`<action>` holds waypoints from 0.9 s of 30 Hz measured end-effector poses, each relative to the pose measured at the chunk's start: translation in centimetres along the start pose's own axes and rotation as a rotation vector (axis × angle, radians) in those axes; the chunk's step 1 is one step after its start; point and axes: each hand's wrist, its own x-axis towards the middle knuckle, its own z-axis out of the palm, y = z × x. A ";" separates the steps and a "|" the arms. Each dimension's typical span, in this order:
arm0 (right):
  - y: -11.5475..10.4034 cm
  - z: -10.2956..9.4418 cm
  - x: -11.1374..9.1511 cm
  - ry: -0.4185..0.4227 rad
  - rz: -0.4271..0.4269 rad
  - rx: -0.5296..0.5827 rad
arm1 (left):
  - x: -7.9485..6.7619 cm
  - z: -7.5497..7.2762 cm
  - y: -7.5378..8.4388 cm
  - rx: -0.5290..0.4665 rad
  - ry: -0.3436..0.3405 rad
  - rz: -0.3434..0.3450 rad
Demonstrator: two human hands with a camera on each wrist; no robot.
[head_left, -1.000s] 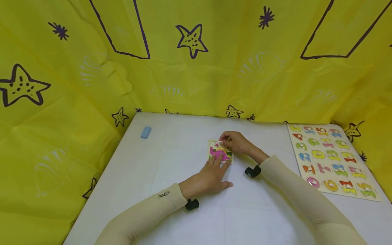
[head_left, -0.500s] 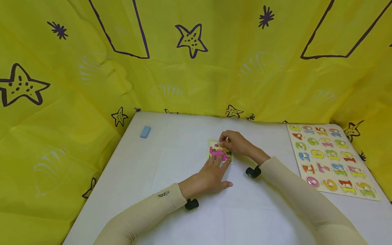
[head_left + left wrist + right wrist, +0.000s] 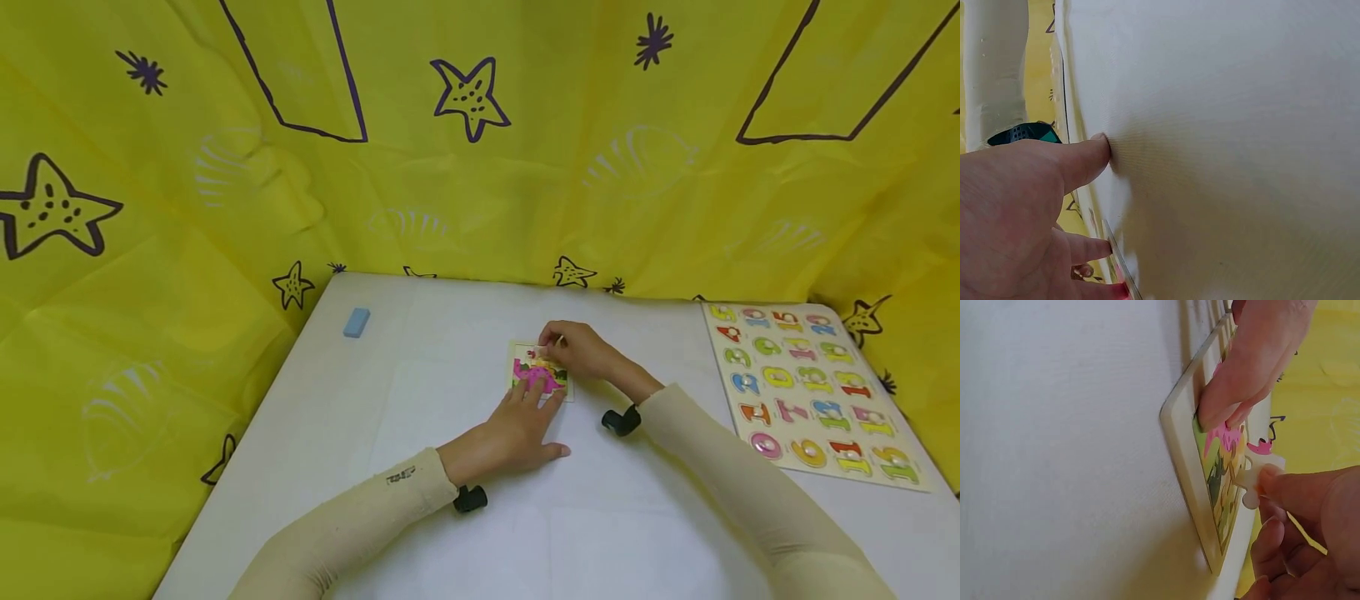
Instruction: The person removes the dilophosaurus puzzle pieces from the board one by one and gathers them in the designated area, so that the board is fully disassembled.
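One pale jigsaw piece (image 3: 1248,477) is pinched between fingers of the right hand (image 3: 581,348); just beside them, the framed puzzle (image 3: 1187,456) lies on the bench (image 3: 427,375) under the spread fingers of the left hand (image 3: 517,433).

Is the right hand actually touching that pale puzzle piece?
Touching. The right wrist view shows it: the thumb tip of the right hand lies on the face of the pale puzzle piece.
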 end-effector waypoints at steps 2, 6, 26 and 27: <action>0.2 0.0 0.1 0.001 0.018 0.010 | 0.0 0.0 0.1 0.004 -0.005 0.000; 0.1 0.0 0.1 0.005 0.056 0.029 | -0.1 0.0 0.1 0.012 -0.003 0.000; -0.6 0.1 0.7 -0.005 -0.012 -0.066 | 0.0 -0.1 0.1 0.007 -0.002 -0.009; -0.7 -0.1 0.8 -0.012 -0.017 -0.069 | 0.0 -0.1 0.1 0.007 -0.002 -0.010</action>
